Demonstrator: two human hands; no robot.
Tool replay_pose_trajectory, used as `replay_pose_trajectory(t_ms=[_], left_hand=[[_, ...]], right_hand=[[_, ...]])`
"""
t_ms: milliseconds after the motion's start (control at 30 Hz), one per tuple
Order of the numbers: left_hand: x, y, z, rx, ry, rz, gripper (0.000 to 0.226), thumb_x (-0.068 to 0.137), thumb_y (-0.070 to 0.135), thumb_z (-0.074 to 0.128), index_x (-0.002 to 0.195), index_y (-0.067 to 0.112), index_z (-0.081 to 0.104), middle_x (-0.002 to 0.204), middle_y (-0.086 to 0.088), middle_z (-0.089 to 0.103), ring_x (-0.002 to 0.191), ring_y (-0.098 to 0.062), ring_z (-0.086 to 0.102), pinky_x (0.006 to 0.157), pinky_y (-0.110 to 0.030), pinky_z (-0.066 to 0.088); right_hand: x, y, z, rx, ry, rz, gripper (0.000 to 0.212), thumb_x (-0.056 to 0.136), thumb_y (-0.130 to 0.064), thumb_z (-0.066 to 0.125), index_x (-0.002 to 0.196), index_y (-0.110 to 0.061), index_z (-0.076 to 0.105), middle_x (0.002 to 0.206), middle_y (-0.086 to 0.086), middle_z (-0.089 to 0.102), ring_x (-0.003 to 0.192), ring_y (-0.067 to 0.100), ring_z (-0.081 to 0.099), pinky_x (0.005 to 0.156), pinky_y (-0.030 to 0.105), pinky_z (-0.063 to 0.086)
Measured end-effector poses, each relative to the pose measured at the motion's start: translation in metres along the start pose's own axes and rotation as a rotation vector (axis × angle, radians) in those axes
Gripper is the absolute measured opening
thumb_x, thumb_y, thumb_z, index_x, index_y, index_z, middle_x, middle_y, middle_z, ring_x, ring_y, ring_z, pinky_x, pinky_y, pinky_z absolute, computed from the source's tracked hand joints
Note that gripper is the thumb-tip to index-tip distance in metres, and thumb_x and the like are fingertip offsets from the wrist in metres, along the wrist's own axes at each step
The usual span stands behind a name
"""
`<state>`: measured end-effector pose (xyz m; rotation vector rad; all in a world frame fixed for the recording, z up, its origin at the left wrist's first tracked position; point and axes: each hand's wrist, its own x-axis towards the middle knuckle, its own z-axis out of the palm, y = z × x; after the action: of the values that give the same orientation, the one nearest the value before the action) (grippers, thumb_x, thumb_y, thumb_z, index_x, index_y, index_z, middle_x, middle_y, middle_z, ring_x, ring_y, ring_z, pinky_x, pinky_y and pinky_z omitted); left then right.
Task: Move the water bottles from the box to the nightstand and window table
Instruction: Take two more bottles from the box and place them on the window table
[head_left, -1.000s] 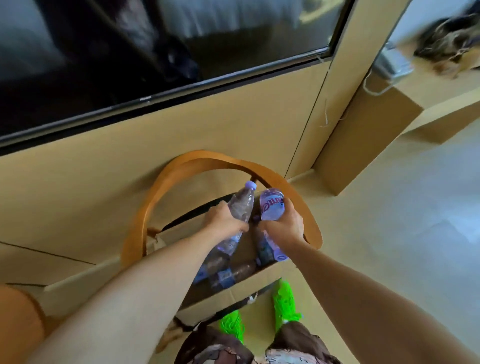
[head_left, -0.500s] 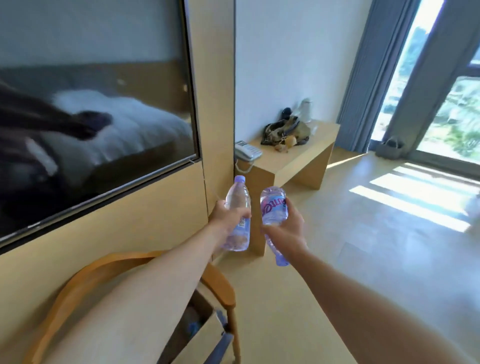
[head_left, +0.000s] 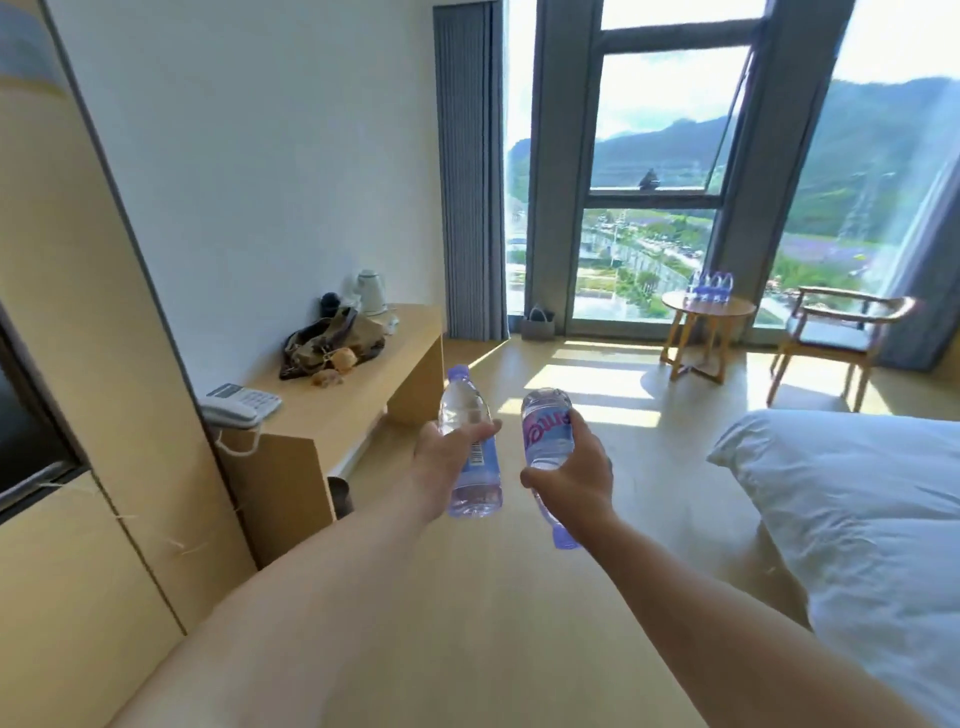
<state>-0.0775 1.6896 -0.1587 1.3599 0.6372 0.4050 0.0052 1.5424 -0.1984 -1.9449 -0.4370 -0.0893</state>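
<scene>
Ahead, round window table (head_left: 727, 310) bears bottles (head_left: 710, 286); both hands (head_left: 441, 462) grip water bottles (head_left: 470, 457).

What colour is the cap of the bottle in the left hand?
Light purple, on the upright bottle in the left hand; head view shows it best.

- My left hand (head_left: 448, 457) grips an upright water bottle (head_left: 469, 447), cap up.
- My right hand (head_left: 574, 475) grips a second bottle (head_left: 546, 431) inverted, cap pointing down.
- The two bottles are held just beside each other, apart, above the floor.
- Round window table (head_left: 709, 306), well ahead, carries what appear to be several bottles (head_left: 710, 286); an armchair (head_left: 841, 332) stands beside it.
- Bed (head_left: 852, 499) at my right.
</scene>
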Motion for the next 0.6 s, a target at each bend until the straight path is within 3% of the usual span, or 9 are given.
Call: replay_pose_trajectory(t_ms=[200, 267, 433, 600], left_hand=[[0.074, 0.003, 0.089, 0.166, -0.144, 0.017, 0.072, 0.071, 0.036, 0.091, 0.128, 0.02, 0.05, 0.112, -0.015, 0.066, 0.097, -0.034, 0.07, 0.086, -0.052, 0.062], [0.101, 0.005, 0.109, 0.199, -0.167, 0.054, 0.073, 0.07, 0.037, 0.092, 0.128, 0.021, 0.05, 0.109, -0.013, 0.066, 0.094, -0.032, 0.07, 0.081, -0.046, 0.063], [0.204, 0.015, 0.167, 0.235, -0.283, 0.084, 0.076, 0.07, 0.038, 0.093, 0.13, 0.02, 0.05, 0.114, -0.012, 0.066, 0.101, -0.034, 0.068, 0.087, -0.049, 0.062], [0.292, 0.032, 0.219, 0.267, -0.383, 0.071, 0.077, 0.069, 0.042, 0.092, 0.127, 0.028, 0.044, 0.107, -0.004, 0.063, 0.093, -0.027, 0.068, 0.07, -0.036, 0.058]], right_hand=[[0.071, 0.045, -0.038, -0.058, 0.16, 0.033, 0.103, 0.058, -0.02, 0.087, 0.151, -0.023, 0.041, 0.115, 0.002, 0.055, 0.099, 0.02, 0.055, 0.078, 0.027, 0.042], [0.095, 0.056, -0.046, -0.087, 0.193, 0.025, 0.102, 0.059, -0.019, 0.088, 0.15, -0.022, 0.042, 0.115, 0.003, 0.056, 0.1, 0.02, 0.056, 0.08, 0.028, 0.046], [0.179, 0.084, -0.055, -0.106, 0.33, 0.048, 0.092, 0.058, -0.016, 0.088, 0.141, -0.021, 0.048, 0.114, 0.005, 0.06, 0.1, 0.023, 0.061, 0.084, 0.038, 0.058], [0.263, 0.1, -0.054, -0.135, 0.436, 0.07, 0.085, 0.055, -0.018, 0.087, 0.133, -0.021, 0.053, 0.103, -0.001, 0.058, 0.09, 0.016, 0.057, 0.064, 0.013, 0.041]])
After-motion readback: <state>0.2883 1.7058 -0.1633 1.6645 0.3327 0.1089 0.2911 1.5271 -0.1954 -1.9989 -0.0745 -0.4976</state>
